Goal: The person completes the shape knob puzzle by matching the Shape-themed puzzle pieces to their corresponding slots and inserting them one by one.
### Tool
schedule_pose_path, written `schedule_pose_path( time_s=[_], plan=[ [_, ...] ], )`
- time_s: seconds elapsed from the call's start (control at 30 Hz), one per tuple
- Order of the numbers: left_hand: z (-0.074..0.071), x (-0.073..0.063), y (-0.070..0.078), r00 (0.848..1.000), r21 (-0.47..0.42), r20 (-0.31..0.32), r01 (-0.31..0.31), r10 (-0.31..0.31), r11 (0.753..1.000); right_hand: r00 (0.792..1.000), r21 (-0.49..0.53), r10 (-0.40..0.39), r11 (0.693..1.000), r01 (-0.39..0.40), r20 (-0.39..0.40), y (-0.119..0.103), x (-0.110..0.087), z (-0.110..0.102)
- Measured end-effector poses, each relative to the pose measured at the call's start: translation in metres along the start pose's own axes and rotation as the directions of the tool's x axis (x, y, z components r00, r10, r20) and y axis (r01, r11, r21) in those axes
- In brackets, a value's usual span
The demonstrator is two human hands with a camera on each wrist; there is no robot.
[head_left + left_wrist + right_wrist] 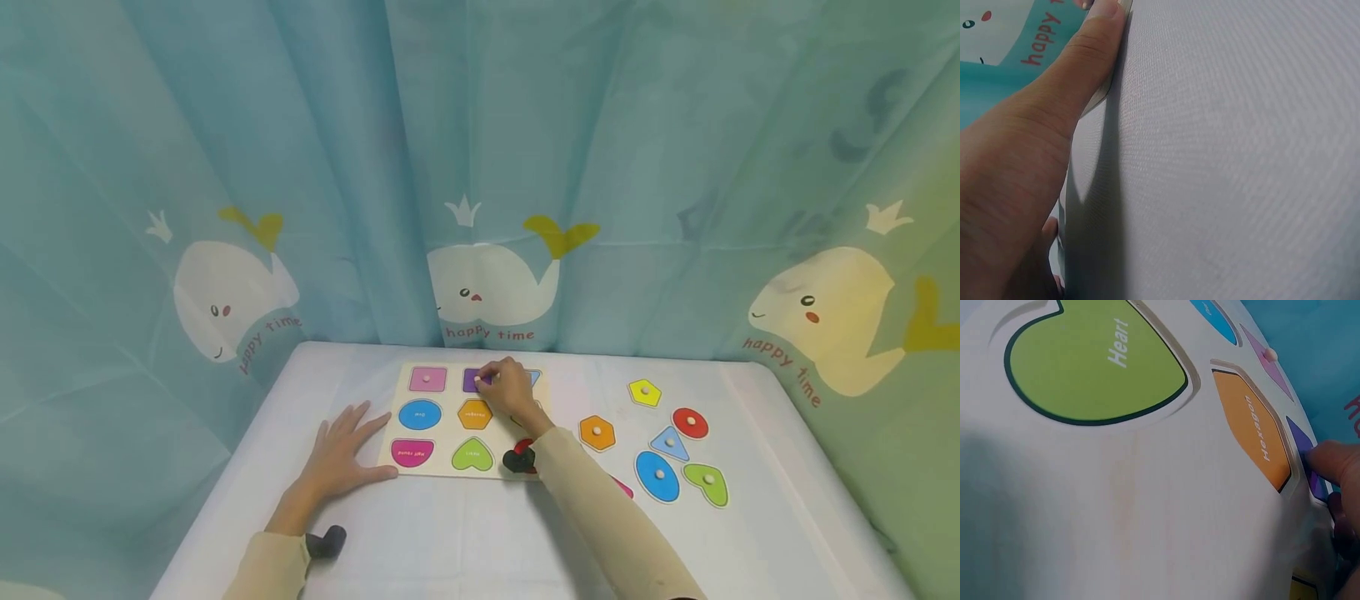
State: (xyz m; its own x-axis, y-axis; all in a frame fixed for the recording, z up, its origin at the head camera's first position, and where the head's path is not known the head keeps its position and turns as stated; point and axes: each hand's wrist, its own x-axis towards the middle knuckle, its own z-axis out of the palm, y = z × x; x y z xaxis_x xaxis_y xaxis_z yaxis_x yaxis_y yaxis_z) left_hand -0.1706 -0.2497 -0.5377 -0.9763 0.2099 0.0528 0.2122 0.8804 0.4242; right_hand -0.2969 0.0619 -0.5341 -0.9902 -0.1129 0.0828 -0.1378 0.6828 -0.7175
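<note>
A white wooden shape board (447,433) lies on the table. My right hand (508,389) pinches the small knob of a purple four-sided piece (468,381) with thumb and forefinger, at the top middle of the board. In the right wrist view the fingertips meet the purple piece (1299,436), which lies at its slot. My left hand (336,454) rests with fingers spread at the board's left side. Its thumb (1082,53) lies along the board's edge in the left wrist view. A pink knobbed piece (427,386) sits in the top left slot.
Printed oval (420,422), hexagon (475,422), half-round (412,445) and heart (472,463) slots show on the board. Right of it lie a loose orange hexagon (591,428), yellow pentagon (647,400), red circle (682,417), blue triangle (668,452), blue oval (651,483) and green heart (716,493).
</note>
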Motion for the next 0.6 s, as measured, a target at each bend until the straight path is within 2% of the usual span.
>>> schedule_pose_path(
  time_s=[0.33,0.43,0.6],
  plan=[
    [0.0,0.0,-0.001,1.0,0.012,0.018,0.0,0.0,1.0,0.997,0.006,-0.048,0.999,0.048,0.062,0.005,0.001,-0.007],
    [-0.003,0.001,0.001,1.0,0.013,0.014,-0.006,0.006,1.0,0.993,0.053,-0.107,0.993,0.104,0.051,0.009,0.001,-0.016],
    [-0.007,0.001,0.003,1.0,0.021,0.017,-0.004,0.003,1.0,0.987,0.118,-0.154,0.982,0.148,0.037,0.015,-0.003,-0.039]
  ],
)
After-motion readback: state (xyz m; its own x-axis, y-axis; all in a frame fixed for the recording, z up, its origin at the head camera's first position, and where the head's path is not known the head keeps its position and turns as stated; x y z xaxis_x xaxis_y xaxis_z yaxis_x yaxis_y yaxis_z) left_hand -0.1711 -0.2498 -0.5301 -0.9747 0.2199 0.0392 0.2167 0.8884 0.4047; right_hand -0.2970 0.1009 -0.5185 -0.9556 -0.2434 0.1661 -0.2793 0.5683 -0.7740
